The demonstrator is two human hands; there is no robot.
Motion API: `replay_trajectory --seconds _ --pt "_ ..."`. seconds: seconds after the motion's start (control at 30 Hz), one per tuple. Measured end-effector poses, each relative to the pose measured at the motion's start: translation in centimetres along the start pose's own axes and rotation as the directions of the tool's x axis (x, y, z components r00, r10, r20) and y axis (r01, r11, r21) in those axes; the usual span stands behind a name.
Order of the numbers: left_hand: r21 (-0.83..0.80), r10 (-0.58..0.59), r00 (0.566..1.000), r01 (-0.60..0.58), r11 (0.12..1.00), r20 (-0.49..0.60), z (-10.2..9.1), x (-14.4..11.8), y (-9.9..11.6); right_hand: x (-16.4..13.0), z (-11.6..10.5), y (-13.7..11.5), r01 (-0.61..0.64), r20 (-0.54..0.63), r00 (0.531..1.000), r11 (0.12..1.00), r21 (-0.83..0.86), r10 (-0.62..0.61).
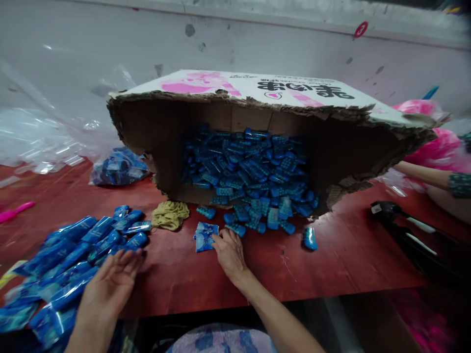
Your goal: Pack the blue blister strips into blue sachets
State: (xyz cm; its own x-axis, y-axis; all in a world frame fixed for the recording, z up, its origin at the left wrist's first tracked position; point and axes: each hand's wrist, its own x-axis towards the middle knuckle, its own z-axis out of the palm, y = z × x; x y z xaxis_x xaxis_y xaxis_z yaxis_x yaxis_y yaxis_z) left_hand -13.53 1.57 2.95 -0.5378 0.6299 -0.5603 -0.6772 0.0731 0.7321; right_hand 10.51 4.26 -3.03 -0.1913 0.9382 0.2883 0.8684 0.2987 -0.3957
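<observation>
My left hand hovers at the near edge of a pile of blue wrapped packets. Its palm is turned partly up, the fingers are stretched out, and nothing shows in it. My right hand is on the table in front of the carton, its fingertips closed at the right edge of a small blue printed packet that lies flat. Just beyond that hand, small blue dotted pieces spill from a torn cardboard box lying on its side. One blue piece lies apart to the right.
A crumpled yellow-green cloth lies left of the box mouth. Behind the pile is a clear bag of blue items. At right are a black tool, pink bagged goods and another person's arm. The red table ends close to me.
</observation>
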Motion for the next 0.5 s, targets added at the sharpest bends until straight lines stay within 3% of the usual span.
replay_trajectory --seconds 0.07,0.13,0.23,0.3,0.5 --pt "0.127 0.019 0.999 -0.023 0.992 0.031 0.0 -0.7 -1.9 0.2 0.7 -0.2 -0.011 -0.013 1.000 1.000 -0.027 0.010" --pt "0.194 0.049 0.989 -0.076 0.978 0.139 0.4 -2.1 -4.6 0.0 0.9 -0.2 -0.010 -0.021 1.000 0.999 -0.051 0.009" --pt "0.327 -0.077 0.965 -0.010 0.945 0.250 1.3 -4.4 -8.6 -0.6 0.4 -0.2 -0.004 -0.032 0.999 0.997 -0.072 0.001" --pt "0.375 -0.101 0.960 -0.004 0.927 0.260 2.0 -5.4 -10.5 -1.2 -0.2 -0.2 0.004 -0.060 0.998 0.998 -0.067 -0.008" --pt "0.449 -0.144 0.926 -0.031 0.893 0.349 3.4 -5.3 -12.2 -2.9 -2.5 -0.8 0.030 -0.064 0.998 0.995 0.090 -0.024"
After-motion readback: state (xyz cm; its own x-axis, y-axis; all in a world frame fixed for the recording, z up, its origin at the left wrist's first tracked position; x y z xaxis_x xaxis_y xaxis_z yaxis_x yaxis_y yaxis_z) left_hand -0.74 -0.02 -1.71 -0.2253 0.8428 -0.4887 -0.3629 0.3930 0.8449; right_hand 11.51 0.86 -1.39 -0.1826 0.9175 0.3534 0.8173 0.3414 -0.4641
